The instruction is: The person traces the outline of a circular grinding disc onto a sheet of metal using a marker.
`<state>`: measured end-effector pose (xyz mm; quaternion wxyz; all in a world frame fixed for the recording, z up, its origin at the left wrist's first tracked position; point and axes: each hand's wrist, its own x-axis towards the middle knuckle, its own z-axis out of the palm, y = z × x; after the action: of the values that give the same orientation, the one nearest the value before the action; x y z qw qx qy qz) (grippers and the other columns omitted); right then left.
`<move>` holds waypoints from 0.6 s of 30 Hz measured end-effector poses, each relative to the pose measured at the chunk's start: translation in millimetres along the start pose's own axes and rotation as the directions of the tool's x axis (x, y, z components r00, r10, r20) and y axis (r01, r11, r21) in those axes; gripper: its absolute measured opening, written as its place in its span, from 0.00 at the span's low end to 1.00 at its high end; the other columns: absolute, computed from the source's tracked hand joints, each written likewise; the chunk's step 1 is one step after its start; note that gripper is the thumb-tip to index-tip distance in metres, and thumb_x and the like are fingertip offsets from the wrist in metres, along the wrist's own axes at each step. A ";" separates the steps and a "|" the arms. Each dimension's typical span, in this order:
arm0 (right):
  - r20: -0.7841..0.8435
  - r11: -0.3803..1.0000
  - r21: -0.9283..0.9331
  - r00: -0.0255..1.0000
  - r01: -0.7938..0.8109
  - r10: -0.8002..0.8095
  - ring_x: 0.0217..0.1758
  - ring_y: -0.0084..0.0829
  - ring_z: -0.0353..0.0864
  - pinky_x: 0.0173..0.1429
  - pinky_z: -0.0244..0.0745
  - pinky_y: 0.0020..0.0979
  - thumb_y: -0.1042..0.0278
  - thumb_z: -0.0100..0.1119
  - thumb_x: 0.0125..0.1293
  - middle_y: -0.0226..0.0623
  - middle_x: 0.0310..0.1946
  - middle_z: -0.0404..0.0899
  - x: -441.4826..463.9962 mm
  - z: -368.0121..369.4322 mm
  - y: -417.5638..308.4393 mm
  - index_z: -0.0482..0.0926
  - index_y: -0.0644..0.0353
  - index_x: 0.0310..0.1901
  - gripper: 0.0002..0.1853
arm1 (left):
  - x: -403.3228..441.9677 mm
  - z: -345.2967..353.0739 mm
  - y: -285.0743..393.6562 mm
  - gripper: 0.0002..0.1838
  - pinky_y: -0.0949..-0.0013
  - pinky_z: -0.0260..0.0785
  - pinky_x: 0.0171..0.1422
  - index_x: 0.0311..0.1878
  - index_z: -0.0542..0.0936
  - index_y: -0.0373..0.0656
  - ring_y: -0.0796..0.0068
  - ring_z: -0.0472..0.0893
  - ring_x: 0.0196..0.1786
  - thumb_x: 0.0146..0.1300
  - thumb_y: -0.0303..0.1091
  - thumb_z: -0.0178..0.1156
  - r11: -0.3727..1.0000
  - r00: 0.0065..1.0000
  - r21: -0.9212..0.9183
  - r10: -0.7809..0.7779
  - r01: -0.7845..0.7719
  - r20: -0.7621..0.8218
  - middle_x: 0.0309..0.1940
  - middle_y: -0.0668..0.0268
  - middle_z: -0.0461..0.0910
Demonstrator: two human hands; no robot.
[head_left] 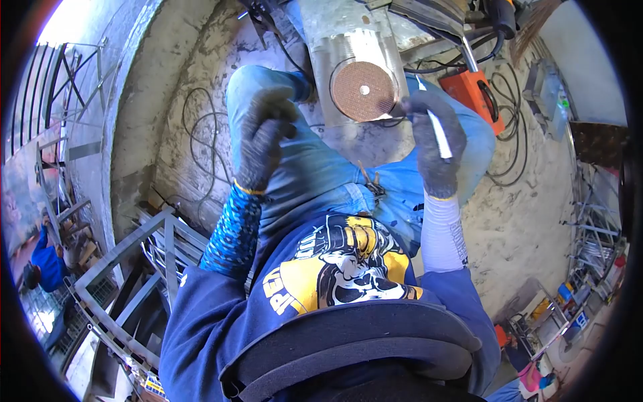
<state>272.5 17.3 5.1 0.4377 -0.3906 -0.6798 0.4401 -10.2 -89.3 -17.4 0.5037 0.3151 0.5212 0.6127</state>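
A brown cutting disc with a small centre hole lies flat on a grey metal plate between the knees. Over the right thigh, my right hand, in a dark grey glove, is closed around a slim white marker. The marker's narrow end points up and away, just right of the disc. My left hand, gloved alike, hovers by the left knee, apart from the disc. Its fingers are curled and slightly blurred, and nothing shows in them.
An orange tool body stands beyond the right knee, with cables looped beside it. Another thin cable crosses the floor at left. Metal frames stand at lower left, near a person in blue. Assorted items line the right side.
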 end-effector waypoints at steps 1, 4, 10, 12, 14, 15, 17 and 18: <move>-0.007 1.000 0.002 1.000 -0.001 0.001 0.47 0.35 0.89 0.59 0.84 0.39 0.57 0.65 0.79 0.43 0.46 0.89 -5.9 -2.2 -2.5 0.80 0.65 0.63 0.21 | -5.8 7.6 4.0 0.29 0.68 0.73 0.48 0.69 0.76 0.39 0.73 0.76 0.40 0.63 0.32 0.60 0.998 0.997 0.060 -0.033 0.029 0.067 0.43 0.63 0.80; -0.074 0.884 0.447 0.979 -0.138 0.190 0.36 0.29 0.85 0.46 0.84 0.33 0.57 0.63 0.81 0.45 0.34 0.87 -17.5 1.5 -6.5 0.76 0.69 0.62 0.22 | -11.9 38.3 -2.3 0.30 0.69 0.72 0.55 0.72 0.71 0.40 0.75 0.74 0.47 0.64 0.23 0.55 0.990 0.974 0.093 0.085 -0.106 0.208 0.47 0.64 0.75; 0.044 0.754 0.601 0.952 -0.267 0.302 0.28 0.25 0.79 0.34 0.77 0.27 0.63 0.59 0.82 0.40 0.32 0.83 -15.1 17.0 -42.8 0.74 0.66 0.57 0.15 | -10.9 82.6 15.3 0.31 0.69 0.70 0.60 0.76 0.62 0.40 0.74 0.71 0.49 0.73 0.12 0.50 0.987 0.963 -0.150 0.093 -0.056 0.254 0.52 0.63 0.66; 0.153 0.731 0.600 0.944 -0.325 0.294 0.27 0.22 0.77 0.32 0.74 0.25 0.65 0.60 0.82 0.37 0.32 0.82 -13.4 16.8 -48.0 0.77 0.66 0.55 0.12 | -4.1 82.4 12.9 0.30 0.69 0.70 0.59 0.76 0.63 0.38 0.74 0.71 0.48 0.73 0.12 0.50 0.982 0.937 0.004 0.180 -0.190 0.300 0.51 0.63 0.66; 0.134 0.752 0.563 0.935 -0.344 0.328 0.27 0.20 0.77 0.32 0.73 0.24 0.66 0.60 0.81 0.35 0.31 0.81 -10.2 18.7 -53.7 0.78 0.65 0.54 0.11 | -1.7 81.3 11.4 0.29 0.68 0.70 0.59 0.75 0.63 0.37 0.74 0.71 0.48 0.73 0.11 0.50 0.930 0.898 0.154 0.264 -0.334 0.352 0.50 0.64 0.65; 0.117 0.768 0.523 0.924 -0.369 0.365 0.27 0.19 0.76 0.32 0.71 0.23 0.66 0.61 0.81 0.34 0.31 0.80 -9.0 20.3 -55.1 0.79 0.65 0.53 0.10 | -2.0 80.5 8.9 0.32 0.70 0.68 0.59 0.76 0.62 0.39 0.75 0.69 0.49 0.71 0.11 0.51 0.929 0.888 0.145 0.267 -0.341 0.375 0.51 0.65 0.65; 0.134 0.764 0.539 0.931 -0.356 0.339 0.27 0.18 0.76 0.31 0.71 0.22 0.67 0.61 0.81 0.33 0.31 0.80 -8.1 22.4 -56.5 0.79 0.64 0.53 0.09 | -3.5 80.1 4.9 0.34 0.71 0.66 0.59 0.77 0.62 0.41 0.75 0.67 0.50 0.69 0.10 0.52 0.927 0.878 0.137 0.272 -0.349 0.394 0.52 0.66 0.65; 0.147 0.759 0.552 0.937 -0.344 0.318 0.27 0.17 0.76 0.31 0.70 0.22 0.67 0.61 0.82 0.32 0.32 0.80 -8.0 22.7 -57.6 0.80 0.64 0.53 0.09 | -5.9 81.3 4.6 0.29 0.68 0.69 0.59 0.74 0.65 0.37 0.71 0.71 0.51 0.71 0.11 0.50 0.896 0.887 0.225 0.289 -0.383 0.361 0.53 0.61 0.68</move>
<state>245.2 -13.6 52.1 0.4342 -0.3457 -0.4469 0.7016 64.3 -68.6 8.7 0.4142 0.5663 0.4541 0.5492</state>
